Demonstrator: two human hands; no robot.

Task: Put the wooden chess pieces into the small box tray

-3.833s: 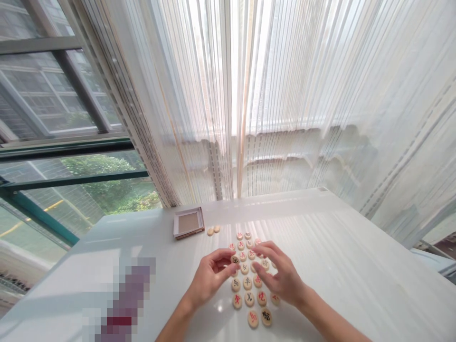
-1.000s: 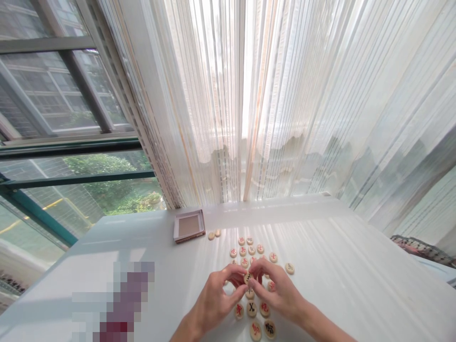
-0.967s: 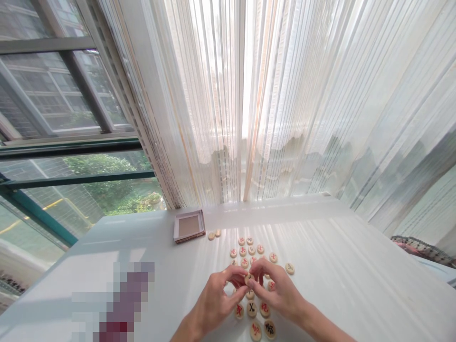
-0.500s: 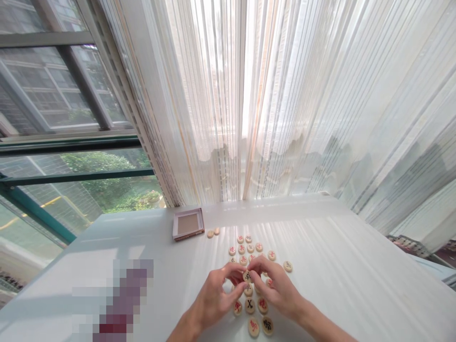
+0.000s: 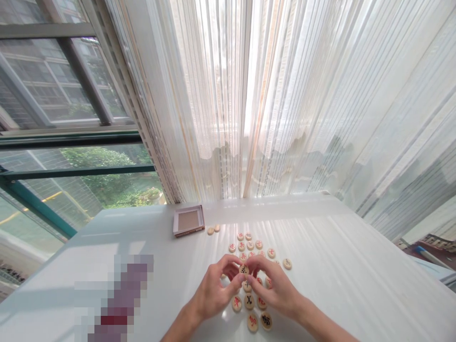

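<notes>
Between the fingertips of both hands is a round wooden Chinese chess piece [image 5: 243,270] with a black character. My left hand [image 5: 219,285] pinches it from the left, and my right hand [image 5: 272,287] is closed at its right edge. Below the fingers lie a piece with a black character [image 5: 247,285], a black X-like piece [image 5: 249,301] and a red-marked piece [image 5: 236,303]. Nearest to me sit a red-marked piece [image 5: 252,322] and a black-marked piece [image 5: 266,320]. Several more pieces [image 5: 241,246] lie beyond the hands; some are partly covered by my fingers.
An open shallow box [image 5: 188,233] stands at the table's back left, with two blank-looking pieces [image 5: 211,231] beside it. One black-marked piece [image 5: 287,263] lies apart on the right. The white table [image 5: 331,275] reaches back to sheer curtains [image 5: 221,118]. A pixelated patch covers the left.
Both hands have shifted slightly left and upward with the held piece, and the fingertips have drawn closer around it. The view has moved slightly; the pieces on the table keep their arrangement.
</notes>
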